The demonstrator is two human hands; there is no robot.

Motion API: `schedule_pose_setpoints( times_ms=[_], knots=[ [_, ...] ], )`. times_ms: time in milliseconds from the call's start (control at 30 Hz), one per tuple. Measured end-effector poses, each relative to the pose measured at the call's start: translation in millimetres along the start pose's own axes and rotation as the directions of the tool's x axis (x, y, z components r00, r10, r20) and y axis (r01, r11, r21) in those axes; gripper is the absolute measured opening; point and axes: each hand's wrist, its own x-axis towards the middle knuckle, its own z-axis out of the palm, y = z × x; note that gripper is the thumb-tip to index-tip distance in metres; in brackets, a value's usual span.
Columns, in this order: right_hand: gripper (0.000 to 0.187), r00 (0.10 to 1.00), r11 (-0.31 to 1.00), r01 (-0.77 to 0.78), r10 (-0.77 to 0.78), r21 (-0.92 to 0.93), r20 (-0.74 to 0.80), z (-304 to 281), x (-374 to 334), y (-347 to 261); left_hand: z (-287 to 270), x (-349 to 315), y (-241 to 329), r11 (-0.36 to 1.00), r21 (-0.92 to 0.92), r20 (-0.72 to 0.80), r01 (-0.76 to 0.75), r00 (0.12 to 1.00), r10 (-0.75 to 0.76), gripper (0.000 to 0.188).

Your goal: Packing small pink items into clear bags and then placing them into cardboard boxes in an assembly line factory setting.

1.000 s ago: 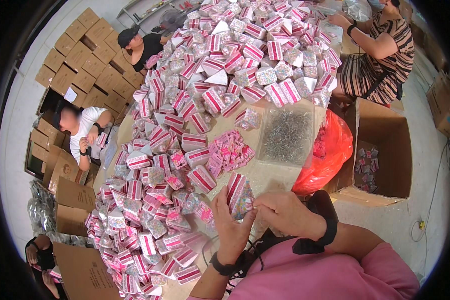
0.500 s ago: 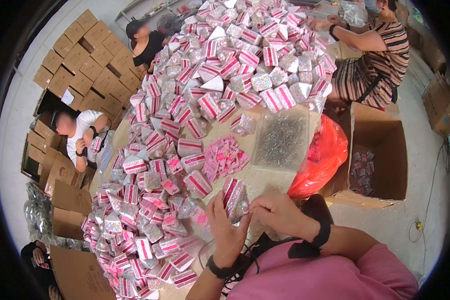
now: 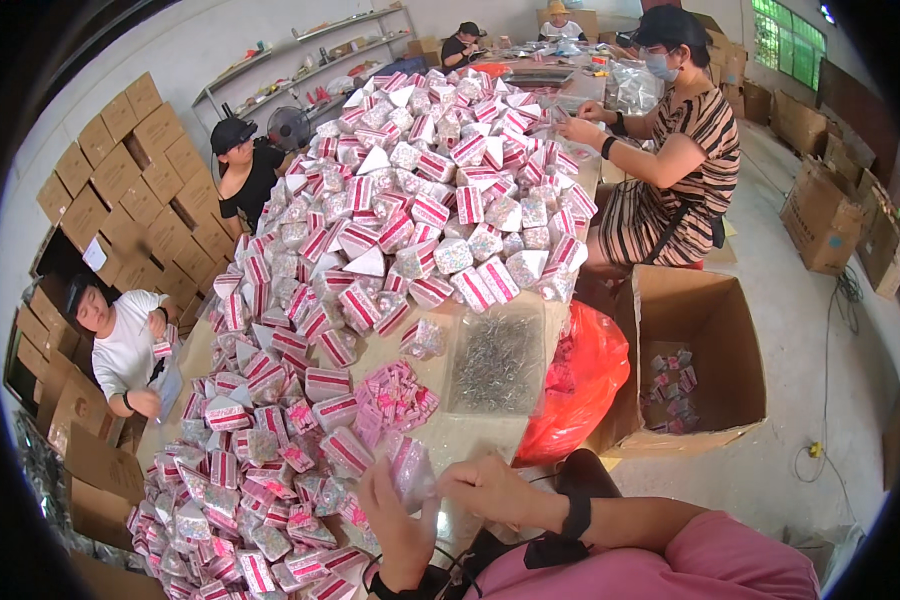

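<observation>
A wedge-shaped packet in clear film (image 3: 407, 464), pink and silvery, is held in my left hand (image 3: 398, 525), its fingers behind and thumb in front. My right hand (image 3: 497, 490) is pinched closed beside the packet's right edge; whatever sits between its fingertips is too small to make out. Just beyond the packet lies a heap of small pink cards (image 3: 395, 398). Behind and to the right of the cards, a clear shallow tray (image 3: 452, 402) holds many small metal pieces. A large pile of similar pink-and-white striped wedge packets (image 3: 270, 380) covers the table's left and far parts.
A red plastic bag (image 3: 582, 385) hangs at the table's right edge. Beside it stands an open cardboard box (image 3: 735, 400) with some packets inside. Co-workers sit along both sides and at the far end. Stacked cartons (image 3: 120, 175) line the left wall; a cable (image 3: 832, 380) runs over the right floor.
My view has tilted up, bringing in the far end of the room. The packet stays in my left hand and is turned differently. The co-worker in white at the left has lowered one hand.
</observation>
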Motion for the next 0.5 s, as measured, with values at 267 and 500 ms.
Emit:
schedule_pose_setpoints(
  times_ms=[267,500],
  knots=[
    [0.02,1.0,0.994,0.003,-0.004,-0.105,-0.004,3,1,-8,-4,1,1,0.998,0.055,-0.026,0.003,1.0,-0.001,0.076],
    [0.009,0.996,0.996,-0.077,0.079,0.038,-0.046,7,7,-2,1,6,-1,1.0,-0.015,0.018,0.014,1.0,-0.014,0.076]
  ],
)
